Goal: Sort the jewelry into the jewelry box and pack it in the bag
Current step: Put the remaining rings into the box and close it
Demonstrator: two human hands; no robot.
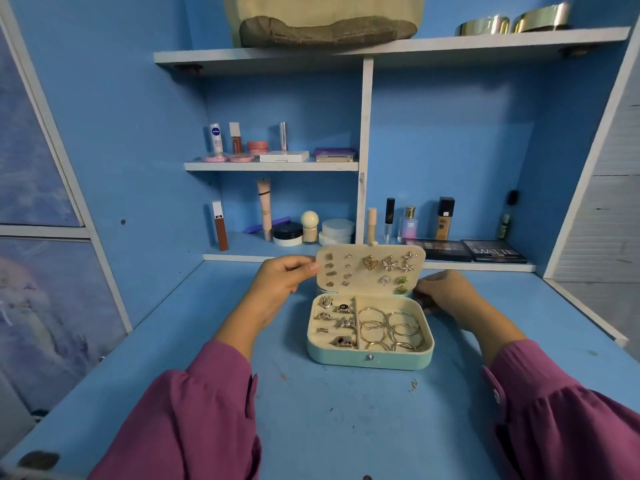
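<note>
Teal jewelry box open, rings slotted inside.

matt teal jewelry box (velvety cream lining), shiny metal hoops

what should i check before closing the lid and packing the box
1. Loose jewelry left on the table: none seen, ok.
2. Hoops lie below the rim of the box: cannot tell.
3. Rings seated in the left slots: ok.
4. Earrings pinned on the lid: ok; how firmly, cannot tell.
5. Left hand holds the lid's left edge, right hand at the box's right rear corner: ok.
6. Bag within reach: it sits on the top shelf, not ok.
</note>
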